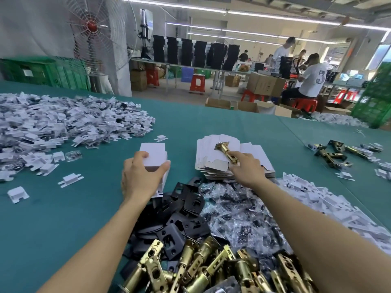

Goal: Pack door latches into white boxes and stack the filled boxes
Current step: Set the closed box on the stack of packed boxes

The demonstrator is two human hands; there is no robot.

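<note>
The left hand point(140, 176) grips a closed white box point(153, 154) from above, thumb on its right side and fingers curled over its left edge; more white shows under the palm, but one box or several cannot be told. Just right of it, the right hand point(247, 169) pinches the near end of a brass door latch point(224, 150), whose square faceplate points far-left above a stack of flat box blanks point(208, 153). Both arms reach out over the green table point(63, 218). Between the forearms lie black strike plates point(188, 204) and clear bags of small parts point(239, 216), and nearest the camera a heap of brass latches point(201, 265). A broad pile of white inserts point(53, 123) covers the far left of the table, with a few strays nearer; another white pile point(317, 199) runs along the right arm. A few more loose latches point(330, 154) lie at the far right. Beyond the table stand a caged fan point(93, 30), green crates point(42, 70) and a seated person point(311, 81).
</note>
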